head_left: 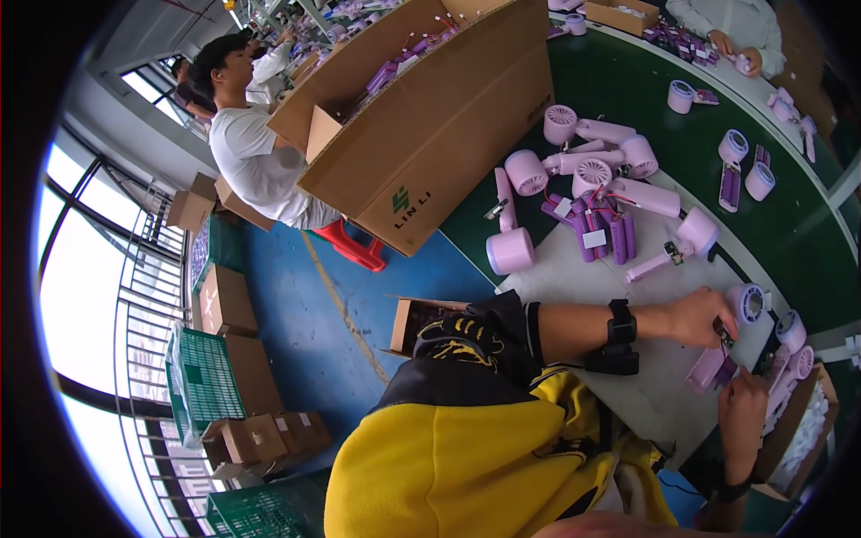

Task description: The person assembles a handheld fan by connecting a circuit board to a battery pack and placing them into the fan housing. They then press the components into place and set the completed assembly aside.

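Note:
My left hand [696, 317] is closed, its fingertips pinching a small green circuit board [725, 333] beside the round head of a lilac handheld fan [746, 303]. Just below the board lies an opened pink fan handle [705, 369], with a purple battery part showing at its end. My right hand [743, 405] is at that end, fingers bent together; what they grip is too small to make out. Further up the grey mat [574, 269] is a heap of lilac fans [592, 175], and purple battery cells [592, 229] with red wires lie against it.
A large cardboard box [448, 134] stands at the upper middle. Near my right hand are more fans [789, 368] and a carton of white pieces [807, 435]. Several fans lie on the green belt [628, 81]. A co-worker's hands [740, 54] hold a part across it.

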{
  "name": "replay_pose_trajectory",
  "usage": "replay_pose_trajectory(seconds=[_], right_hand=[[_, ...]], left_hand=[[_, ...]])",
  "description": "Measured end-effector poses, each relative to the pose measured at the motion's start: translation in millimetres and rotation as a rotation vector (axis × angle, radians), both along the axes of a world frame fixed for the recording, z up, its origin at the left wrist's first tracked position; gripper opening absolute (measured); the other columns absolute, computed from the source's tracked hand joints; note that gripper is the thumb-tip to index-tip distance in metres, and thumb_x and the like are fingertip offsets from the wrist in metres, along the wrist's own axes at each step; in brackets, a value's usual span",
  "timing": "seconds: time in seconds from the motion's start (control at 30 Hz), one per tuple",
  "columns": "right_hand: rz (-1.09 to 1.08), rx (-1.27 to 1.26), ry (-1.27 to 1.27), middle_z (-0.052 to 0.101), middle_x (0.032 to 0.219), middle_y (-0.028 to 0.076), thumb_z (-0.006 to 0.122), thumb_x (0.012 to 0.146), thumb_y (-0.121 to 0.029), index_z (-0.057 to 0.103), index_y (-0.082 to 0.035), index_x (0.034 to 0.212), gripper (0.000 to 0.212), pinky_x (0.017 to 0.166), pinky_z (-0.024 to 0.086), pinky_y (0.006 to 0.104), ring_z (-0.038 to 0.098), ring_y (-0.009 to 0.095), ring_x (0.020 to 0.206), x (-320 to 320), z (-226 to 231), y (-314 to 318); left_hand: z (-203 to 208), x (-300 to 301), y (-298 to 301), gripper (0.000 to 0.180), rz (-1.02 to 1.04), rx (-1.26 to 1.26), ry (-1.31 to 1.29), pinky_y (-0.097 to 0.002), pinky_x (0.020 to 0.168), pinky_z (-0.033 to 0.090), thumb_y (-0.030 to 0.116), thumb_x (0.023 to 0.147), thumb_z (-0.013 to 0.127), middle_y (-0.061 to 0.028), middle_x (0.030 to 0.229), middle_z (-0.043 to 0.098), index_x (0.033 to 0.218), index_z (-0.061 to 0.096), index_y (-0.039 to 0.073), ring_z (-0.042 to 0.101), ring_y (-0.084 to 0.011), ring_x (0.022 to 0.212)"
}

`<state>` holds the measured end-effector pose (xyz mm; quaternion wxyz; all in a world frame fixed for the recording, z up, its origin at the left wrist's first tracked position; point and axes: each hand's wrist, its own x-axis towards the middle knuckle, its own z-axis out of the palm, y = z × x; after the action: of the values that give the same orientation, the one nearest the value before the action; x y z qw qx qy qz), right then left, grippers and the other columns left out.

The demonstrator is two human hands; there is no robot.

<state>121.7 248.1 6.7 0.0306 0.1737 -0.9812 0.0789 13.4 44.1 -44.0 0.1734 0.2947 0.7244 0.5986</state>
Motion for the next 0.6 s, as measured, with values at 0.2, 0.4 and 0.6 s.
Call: replay_pose_trajectory(seconds=[0.2, 0.4, 0.6], right_hand=[[-0.063, -0.051, -0.004, 0.066, 0.104, 0.023, 0.068, 0.074, 0.002, 0.064, 0.008, 0.085, 0.013, 0.081, 0.05, 0.0439, 0.062, 0.037, 0.087, -2.8, -3.0, 8.1], [-0.034, -0.197, -0.076, 0.067, 0.105, 0.023, 0.069, 0.073, 0.004, 0.065, 0.009, 0.085, 0.013, 0.081, 0.05, 0.0432, 0.063, 0.038, 0.088, -3.1, 10.6, 9.9], [-0.053, -0.241, -0.092, 0.068, 0.104, 0.022, 0.067, 0.075, 0.005, 0.066, 0.009, 0.086, 0.011, 0.085, 0.05, 0.0416, 0.064, 0.038, 0.091, -3.9, 12.6, 9.4]], left_hand=[[-6.5, -1.5, 1.7, 0.033, -0.005, 0.026, 0.058, -0.0331, 0.074, 0.054, 0.008, 0.063, 0.068, -0.0119, 0.081, 0.071, 0.096, 0.075, 0.007, 0.067, -0.0236, 0.074], [-6.7, -2.0, 0.0, 0.033, -0.02, 0.018, 0.072, -0.033, 0.073, 0.054, 0.008, 0.066, 0.067, -0.0125, 0.082, 0.071, 0.098, 0.075, 0.007, 0.067, -0.0232, 0.074], [-6.3, -2.8, -0.8, 0.033, -0.022, 0.012, 0.072, -0.0331, 0.075, 0.053, 0.008, 0.066, 0.066, -0.0124, 0.082, 0.071, 0.098, 0.075, 0.007, 0.067, -0.0239, 0.075]])
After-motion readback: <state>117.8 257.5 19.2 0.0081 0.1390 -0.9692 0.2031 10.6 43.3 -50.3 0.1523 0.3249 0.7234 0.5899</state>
